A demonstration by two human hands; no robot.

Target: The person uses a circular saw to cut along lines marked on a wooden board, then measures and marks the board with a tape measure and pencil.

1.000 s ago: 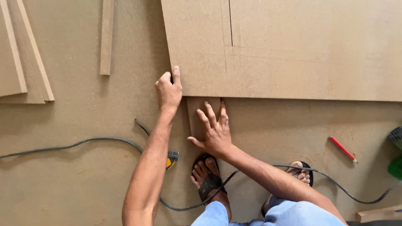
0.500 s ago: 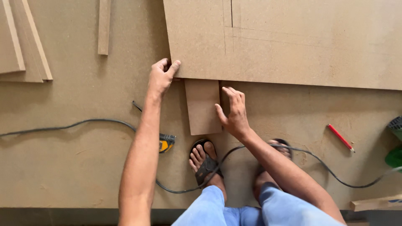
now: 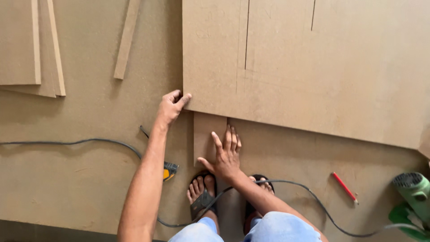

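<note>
- Gripping the near left corner of the large fibreboard sheet [image 3: 313,71], the left hand [image 3: 172,105] has its fingers curled over that corner, clenched on the edge.
- The right hand [image 3: 226,154] lies flat and spread, palm down, on the small board piece [image 3: 207,134]; it presses on the piece and grasps nothing.
- The small board piece lies just beside the sheet's near edge, its far end touching or slipping under that edge; which of the two cannot be told.
- Pencil lines run across the sheet from its far side toward the near edge, right above the small piece.
- Risk, as a judgement: if the sheet is lifted or dropped at the corner, the left fingers could be pinched between it and the floor board beneath.
- The small piece could skid sideways under the flat palm, since nothing but hand pressure holds it.
- A black cable [image 3: 80,142] runs near the sheet's left corner, and a second loops around the sandalled feet [image 3: 201,192]; a step back could snag it and tug the green power tool [image 3: 412,197], which sits well right of the sheet's near edge.
- A red pencil [image 3: 344,188] lies near the sheet's near edge, where it could roll underfoot.
- No containers show anywhere; spare board strips [image 3: 126,40] lie loose, left of the sheet.
</note>
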